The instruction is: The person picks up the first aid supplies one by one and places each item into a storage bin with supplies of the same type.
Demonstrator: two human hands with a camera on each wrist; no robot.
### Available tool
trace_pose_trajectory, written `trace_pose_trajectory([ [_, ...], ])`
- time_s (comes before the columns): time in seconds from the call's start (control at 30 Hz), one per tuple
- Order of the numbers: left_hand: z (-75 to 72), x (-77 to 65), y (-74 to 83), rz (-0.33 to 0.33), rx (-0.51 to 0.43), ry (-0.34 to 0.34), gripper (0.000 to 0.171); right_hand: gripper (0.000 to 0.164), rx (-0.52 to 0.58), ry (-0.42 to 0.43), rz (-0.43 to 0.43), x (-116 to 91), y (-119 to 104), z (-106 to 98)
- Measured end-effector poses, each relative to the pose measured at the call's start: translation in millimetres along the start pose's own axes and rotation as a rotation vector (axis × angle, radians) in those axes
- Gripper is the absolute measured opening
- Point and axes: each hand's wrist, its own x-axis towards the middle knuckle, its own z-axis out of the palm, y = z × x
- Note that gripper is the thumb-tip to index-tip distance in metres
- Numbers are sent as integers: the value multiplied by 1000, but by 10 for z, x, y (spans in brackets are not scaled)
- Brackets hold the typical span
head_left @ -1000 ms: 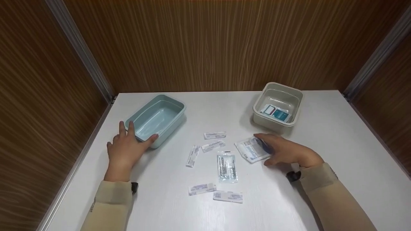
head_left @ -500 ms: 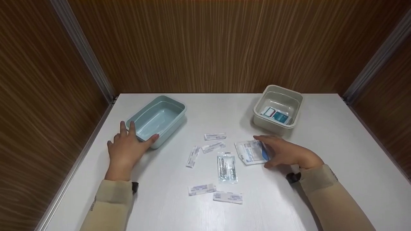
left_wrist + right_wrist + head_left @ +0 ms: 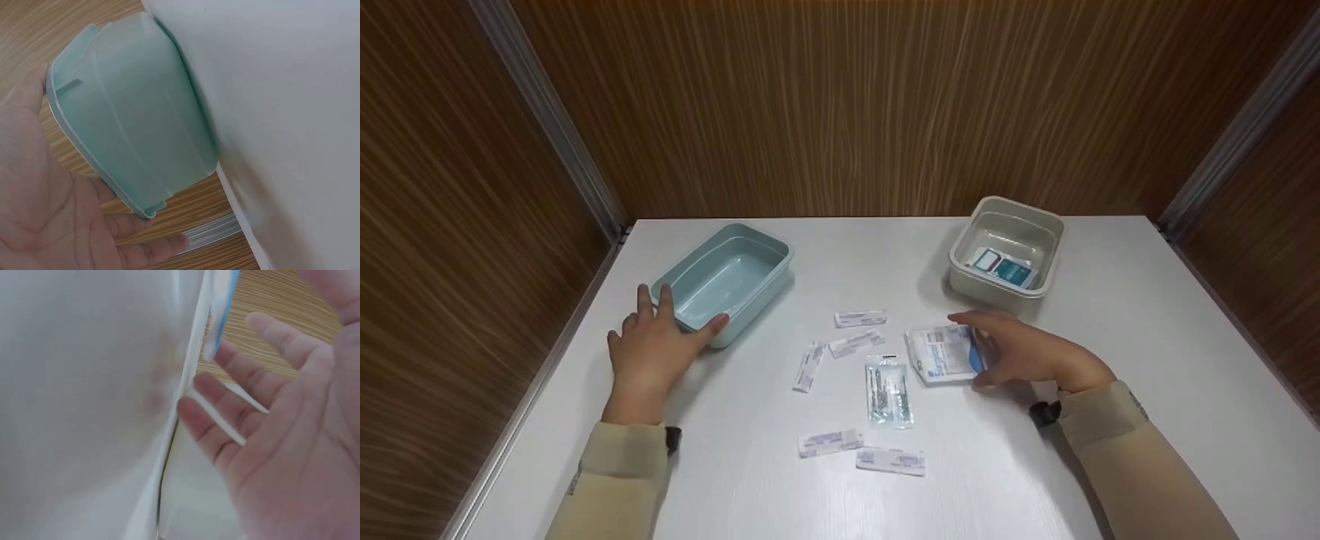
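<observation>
My left hand [image 3: 652,345] rests at the near corner of an empty pale teal plastic bin [image 3: 765,289], its thumb and fingers spread and fairly straight along the rim. The left wrist view shows the thumb against the rim of the teal bin [image 3: 135,107]. My right hand [image 3: 1027,356] is at the right end of a clear packet printed "Surgical" [image 3: 937,358] with a blue part inside, lying on the table. In the right wrist view, the fingers of the right hand [image 3: 287,427] are loosely extended beside the packet's blue edge [image 3: 222,315]; firm contact cannot be told.
A beige bin [image 3: 994,289] at the back right holds teal-and-white packets [image 3: 1006,268]. Left of the "Surgical" packet lie a pale blue sachet [image 3: 889,394] and several small white strip wrappers [image 3: 829,442] on the white table [image 3: 735,487]. Wood-patterned panels [image 3: 840,112] enclose the table.
The "Surgical" packet has turned slightly and appears flatter, with more of its blue part showing. My right hand has barely moved, and the left hand stays at the teal bin.
</observation>
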Motion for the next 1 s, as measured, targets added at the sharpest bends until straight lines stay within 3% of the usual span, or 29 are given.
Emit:
trace_pose_trajectory([
  [0.17,-4,-16,8,2,0,-7,137,106,32,11,-23,-32,-55,-33],
  [0.37,-16,-11,15,2,-12,-11,137,102,103,68,-162,-58,-126,-93],
  [0.6,-18,-4,19,9,-8,7,138,105,172,175,-265,-96,-168,-189],
  [0.87,-14,-37,33,12,-12,-9,138,106,222,326,-239,-195,-219,-382],
  [1.0,-16,-77,12,8,-5,-16,140,106,216,394,-174,-244,-267,-485],
])
